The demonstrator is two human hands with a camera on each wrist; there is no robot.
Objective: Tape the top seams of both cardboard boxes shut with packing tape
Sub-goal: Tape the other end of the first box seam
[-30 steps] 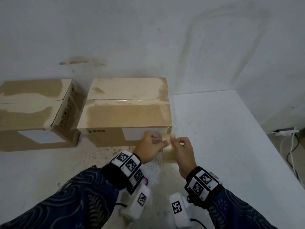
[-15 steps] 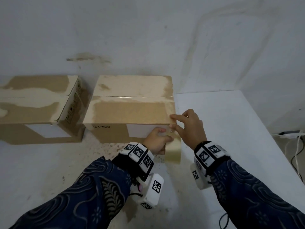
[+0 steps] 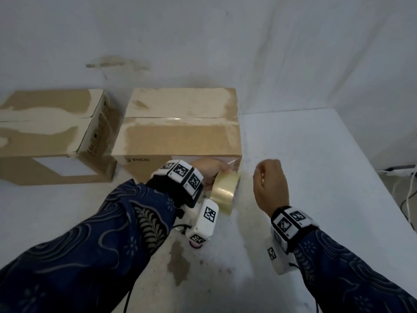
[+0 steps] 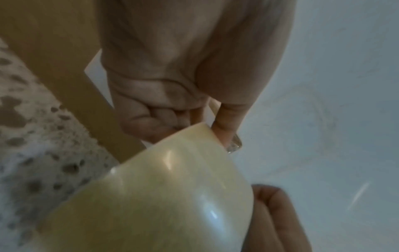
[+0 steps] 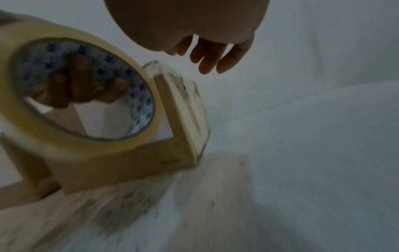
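Two cardboard boxes stand side by side against the wall: the left box (image 3: 45,132) and the right box (image 3: 180,136). A glossy strip of tape lies along the right box's top seam (image 3: 176,118). My left hand (image 3: 212,173) grips the yellowish tape roll (image 3: 224,192) at that box's front right corner, with its fingers (image 5: 82,85) hooked through the core. The roll (image 4: 162,196) fills the left wrist view. My right hand (image 3: 262,177) hovers just right of the roll, off the box, fingers (image 5: 215,56) relaxed and holding nothing.
The boxes sit on a white table (image 3: 316,177) with brown stains (image 3: 178,260) near me. The table's right edge runs diagonally, with cables (image 3: 406,177) on the floor beyond it. A white wall stands close behind the boxes.
My right hand has come off the right box's front top edge and drawn back to the right. My left hand stays at the box's front with the roll.
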